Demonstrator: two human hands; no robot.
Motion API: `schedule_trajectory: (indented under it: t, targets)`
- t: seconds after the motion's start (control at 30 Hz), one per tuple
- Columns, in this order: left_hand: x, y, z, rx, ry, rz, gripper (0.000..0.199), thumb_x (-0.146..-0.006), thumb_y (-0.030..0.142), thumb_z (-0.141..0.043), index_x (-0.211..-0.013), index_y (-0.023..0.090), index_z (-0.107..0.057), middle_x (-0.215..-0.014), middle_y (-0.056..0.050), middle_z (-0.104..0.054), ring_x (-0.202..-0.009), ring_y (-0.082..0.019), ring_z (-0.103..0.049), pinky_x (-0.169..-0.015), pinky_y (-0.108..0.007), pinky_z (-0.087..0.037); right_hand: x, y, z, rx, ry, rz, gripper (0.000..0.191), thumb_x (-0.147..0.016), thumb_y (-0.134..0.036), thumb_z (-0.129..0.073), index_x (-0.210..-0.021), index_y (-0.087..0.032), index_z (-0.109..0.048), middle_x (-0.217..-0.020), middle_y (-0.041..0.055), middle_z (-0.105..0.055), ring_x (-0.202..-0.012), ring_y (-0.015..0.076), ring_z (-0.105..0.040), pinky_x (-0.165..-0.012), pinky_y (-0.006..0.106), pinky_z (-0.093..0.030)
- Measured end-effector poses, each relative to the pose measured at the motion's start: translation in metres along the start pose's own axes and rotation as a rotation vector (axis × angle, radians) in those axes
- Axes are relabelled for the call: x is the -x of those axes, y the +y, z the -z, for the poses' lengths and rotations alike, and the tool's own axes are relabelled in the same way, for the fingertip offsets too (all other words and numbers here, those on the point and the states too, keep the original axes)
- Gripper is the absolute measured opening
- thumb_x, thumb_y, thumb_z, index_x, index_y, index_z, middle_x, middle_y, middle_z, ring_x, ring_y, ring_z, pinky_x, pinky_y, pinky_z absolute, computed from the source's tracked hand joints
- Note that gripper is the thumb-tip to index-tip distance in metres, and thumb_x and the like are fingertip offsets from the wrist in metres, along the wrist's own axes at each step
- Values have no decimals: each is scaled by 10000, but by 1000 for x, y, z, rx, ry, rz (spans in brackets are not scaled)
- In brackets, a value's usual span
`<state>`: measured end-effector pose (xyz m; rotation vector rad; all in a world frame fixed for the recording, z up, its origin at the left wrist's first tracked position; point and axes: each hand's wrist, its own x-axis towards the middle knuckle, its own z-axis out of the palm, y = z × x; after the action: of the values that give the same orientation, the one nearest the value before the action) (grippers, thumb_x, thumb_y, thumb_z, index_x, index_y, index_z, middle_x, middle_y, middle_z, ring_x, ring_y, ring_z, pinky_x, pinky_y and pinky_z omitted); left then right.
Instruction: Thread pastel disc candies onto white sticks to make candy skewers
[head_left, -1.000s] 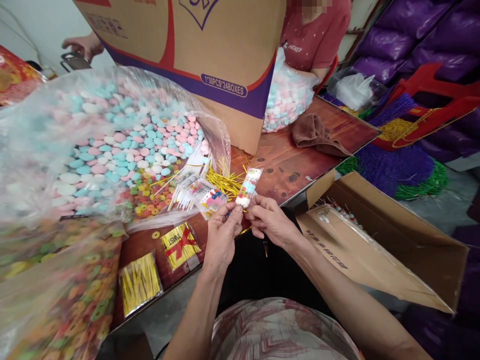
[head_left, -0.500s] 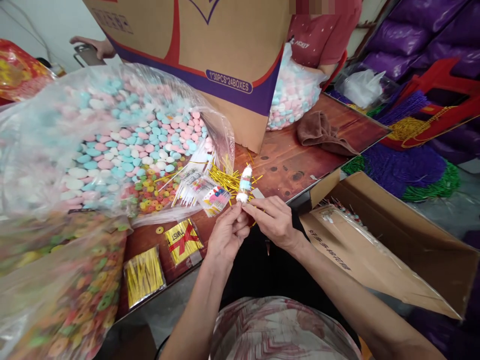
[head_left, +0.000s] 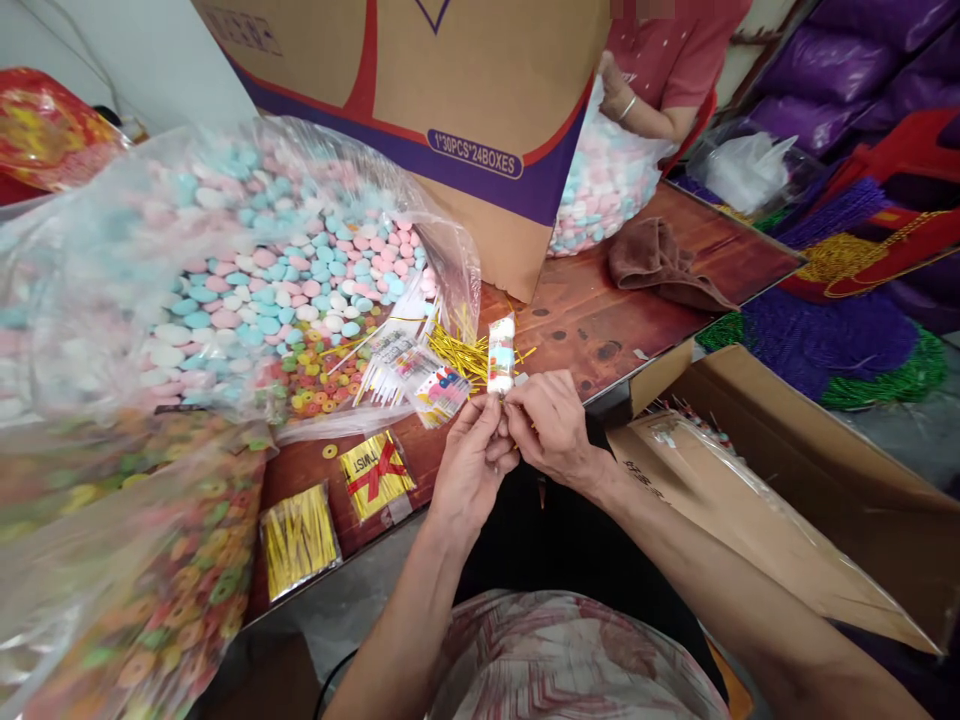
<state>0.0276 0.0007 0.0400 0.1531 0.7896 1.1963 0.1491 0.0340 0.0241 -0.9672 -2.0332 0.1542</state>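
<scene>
A wrapped candy skewer (head_left: 501,355) stands upright over the table edge, with white and pale blue pieces inside a clear printed sleeve. My left hand (head_left: 474,455) is closed around its lower end. My right hand (head_left: 551,425) pinches at the sleeve's neck, right against the left fingertips, on a thin gold twist tie mostly hidden by the fingers. Just behind lie loose gold twist ties (head_left: 469,355) and printed clear sleeves (head_left: 439,390) with white sticks. Ring-shaped fruit candies (head_left: 319,385) and pastel candies (head_left: 262,300) fill an open plastic bag to the left.
Two packs of gold ties, one plain (head_left: 300,540) and one ribbon-printed (head_left: 377,475), lie near the edge. A tall carton (head_left: 480,90) stands behind. A brown cloth (head_left: 660,265) is at right, above an open box (head_left: 787,460) holding finished skewers. A co-worker (head_left: 667,90) sits opposite.
The view has shifted slightly. The skewer has turned more upright, and my right fingers have curled in closer at its neck. The co-worker's hand now shows beside the far candy bag.
</scene>
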Motion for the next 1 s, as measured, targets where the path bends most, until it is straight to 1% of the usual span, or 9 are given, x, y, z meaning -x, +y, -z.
schedule_trajectory:
  t: [0.13, 0.2, 0.27, 0.37, 0.5, 0.6, 0.73, 0.83, 1.0]
  targets:
    - [-4, 3, -2, -69, -31, 31, 356, -802, 506, -774, -884, 178, -662, -716, 14, -631, -607, -101, -562, -570, -215, -467, -2, -17, 1, -207, -5, -310, 155, -935, -188, -486, -788, -221, -525, -731, 20, -565, -699, 185, -509, -718, 350, -373]
    - [-2, 8, -6, -80, -67, -48, 392, -862, 584, -669, -891, 194, -690, -868, -30, -695, -783, -159, -636, -680, -264, -519, -5, -21, 7, -411, -34, -512, 135, -932, -223, -507, -800, -219, -536, -735, 4, -569, -683, 169, -515, -678, 316, -395]
    - [3, 12, -9, -152, -65, -168, 419, -887, 607, -618, -837, 200, -705, -962, -49, -708, -924, -186, -646, -772, -278, -528, -9, -21, 16, -615, -65, -643, 145, -920, -266, -533, -786, -213, -544, -717, -11, -556, -653, 152, -505, -619, 283, -397]
    - [12, 11, -8, -354, -29, -295, 405, -865, 574, -666, -716, 199, -699, -948, -73, -708, -1051, -218, -624, -882, -282, -506, -15, -21, 30, -701, -60, -683, 165, -899, -287, -565, -757, -204, -554, -687, -23, -533, -628, 134, -480, -585, 264, -385]
    - [12, 1, -2, -454, 49, -354, 333, -862, 523, -692, -737, 215, -716, -899, -77, -702, -1060, -232, -614, -887, -295, -492, -14, -27, 41, -493, -14, -629, 166, -931, -269, -554, -784, -200, -589, -701, -8, -554, -626, 135, -463, -581, 271, -366]
    - [8, -4, -4, -416, 57, -259, 341, -858, 520, -702, -749, 198, -724, -838, -68, -698, -975, -213, -630, -828, -283, -488, -6, -33, 44, -364, 2, -543, 170, -948, -246, -538, -801, -201, -608, -732, 10, -581, -663, 148, -475, -622, 287, -371]
    - [8, -6, -15, -377, -67, -75, 372, -753, 515, -808, -687, 160, -723, -746, -33, -698, -789, -148, -606, -778, -257, -475, 6, -35, 50, -378, 38, -556, 172, -927, -223, -539, -762, -203, -585, -721, 8, -565, -681, 155, -482, -652, 296, -383]
    - [10, -10, -23, -383, -121, -41, 328, -695, 450, -866, -735, 138, -774, -780, -52, -733, -782, -141, -626, -793, -260, -489, 13, -33, 55, -577, 93, -692, 146, -894, -233, -577, -755, -201, -610, -713, -1, -574, -679, 152, -502, -662, 289, -414]
    - [10, -27, -31, -460, -136, -159, 290, -693, 334, -874, -930, 177, -815, -974, -86, -782, -968, -192, -690, -893, -301, -520, 27, -23, 53, -1147, 244, -994, 157, -746, -287, -710, -679, -186, -611, -654, -11, -555, -609, 131, -495, -608, 264, -453]
